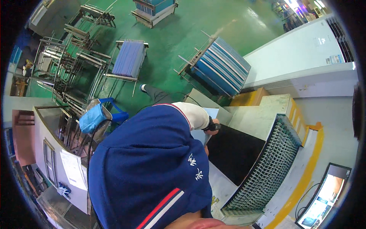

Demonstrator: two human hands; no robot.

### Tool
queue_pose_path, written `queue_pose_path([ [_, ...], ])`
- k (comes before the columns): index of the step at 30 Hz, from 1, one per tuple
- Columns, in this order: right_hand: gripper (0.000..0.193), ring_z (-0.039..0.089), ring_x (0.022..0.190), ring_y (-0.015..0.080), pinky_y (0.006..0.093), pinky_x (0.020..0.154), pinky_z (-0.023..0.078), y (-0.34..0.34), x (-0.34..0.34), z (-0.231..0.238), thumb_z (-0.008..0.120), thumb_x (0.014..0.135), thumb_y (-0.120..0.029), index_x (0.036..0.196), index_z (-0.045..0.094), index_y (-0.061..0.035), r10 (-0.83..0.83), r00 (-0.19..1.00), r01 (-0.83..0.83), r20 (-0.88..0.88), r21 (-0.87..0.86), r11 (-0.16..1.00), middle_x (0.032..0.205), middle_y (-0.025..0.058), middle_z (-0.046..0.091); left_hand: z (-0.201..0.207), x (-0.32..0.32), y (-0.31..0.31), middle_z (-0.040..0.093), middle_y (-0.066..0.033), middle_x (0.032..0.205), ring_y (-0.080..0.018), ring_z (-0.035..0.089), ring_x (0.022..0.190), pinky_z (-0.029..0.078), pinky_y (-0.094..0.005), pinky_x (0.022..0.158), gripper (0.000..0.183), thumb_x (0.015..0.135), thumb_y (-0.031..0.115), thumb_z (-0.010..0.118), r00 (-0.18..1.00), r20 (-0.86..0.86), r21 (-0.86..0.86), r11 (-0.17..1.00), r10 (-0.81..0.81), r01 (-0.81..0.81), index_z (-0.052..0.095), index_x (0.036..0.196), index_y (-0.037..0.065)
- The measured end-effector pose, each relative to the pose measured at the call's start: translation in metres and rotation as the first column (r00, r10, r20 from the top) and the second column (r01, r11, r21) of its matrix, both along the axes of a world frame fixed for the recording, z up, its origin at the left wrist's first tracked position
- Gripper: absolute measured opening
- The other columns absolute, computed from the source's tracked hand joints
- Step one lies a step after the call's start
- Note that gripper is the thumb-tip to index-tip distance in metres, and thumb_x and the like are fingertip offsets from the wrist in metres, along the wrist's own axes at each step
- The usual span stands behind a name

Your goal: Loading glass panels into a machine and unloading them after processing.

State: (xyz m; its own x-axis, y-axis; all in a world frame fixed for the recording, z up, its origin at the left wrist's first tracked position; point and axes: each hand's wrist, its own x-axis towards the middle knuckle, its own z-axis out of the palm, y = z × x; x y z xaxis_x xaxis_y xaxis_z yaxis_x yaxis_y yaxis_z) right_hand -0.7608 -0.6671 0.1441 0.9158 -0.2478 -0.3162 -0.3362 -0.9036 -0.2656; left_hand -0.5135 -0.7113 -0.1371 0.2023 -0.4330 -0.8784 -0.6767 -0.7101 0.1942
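My left arm, in a white sleeve with a dark band at the wrist, reaches across to a worktop. My left hand (212, 131) is closed at the edge of a pale bluish sheet (199, 135), partly hidden by my sleeve and chest. Just beyond the hand lies a flat black panel (238, 150). Along the panel's far side stands a rack (268, 171) with rows of metal coil-like teeth. A small patch of skin (206, 150) shows past my navy shirt, perhaps my right hand; its fingers are hidden.
Beside the rack are a pale box (263, 114) and a monitor (325, 196). A cart of blue panels (221, 66) stands on the green floor, with another panel rack (129, 59) to its left. Metal frames (57, 72) and a blue bag (93, 117) are at the left.
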Motion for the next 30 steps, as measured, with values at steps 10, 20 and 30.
queue_pose_path([
  [10, 0.019, 0.061, 0.078, 0.0421, 0.0489, 0.067, 0.046, 0.009, -0.019, 0.038, 0.06, 0.075, -0.014, 0.084, 0.059, 0.0019, -0.42, 0.906, 0.422, -0.047, 0.132, 0.897, 0.081, 0.0239, 0.063, 0.243, -0.07, 0.094, 0.059, -0.0098, 0.053, -0.0227, 0.056, 0.044, 0.048, -0.0354, 0.046, 0.012, 0.062, 0.015, 0.066, 0.927, 0.321, -0.793, 0.48, -0.196, 0.376, 0.062, 0.053, 0.007],
  [20, 0.017, 0.061, 0.081, 0.0398, 0.0483, 0.068, 0.047, 0.008, -0.04, 0.01, 0.061, 0.074, -0.014, 0.088, 0.062, -0.0053, -0.362, 0.932, 0.36, 0.031, 0.052, 0.932, 0.083, 0.0192, 0.064, 0.253, -0.07, 0.089, 0.056, -0.0034, 0.053, -0.0226, 0.055, 0.049, 0.039, -0.0357, 0.041, 0.016, 0.063, 0.013, 0.068, 0.835, 0.41, -0.721, 0.431, -0.366, 0.543, 0.059, 0.051, 0.011],
  [30, 0.015, 0.063, 0.082, 0.0377, 0.0476, 0.067, 0.049, 0.016, -0.049, 0.009, 0.059, 0.073, -0.011, 0.085, 0.063, -0.0036, -0.382, 0.907, 0.348, 0.175, 0.199, 0.916, 0.086, 0.0185, 0.065, 0.134, -0.049, 0.076, 0.055, -0.0058, 0.052, -0.0227, 0.052, 0.044, 0.037, -0.0331, 0.039, 0.026, 0.068, 0.026, 0.069, -0.208, -0.614, -0.425, 0.541, -0.762, -0.725, 0.057, 0.051, 0.01],
])
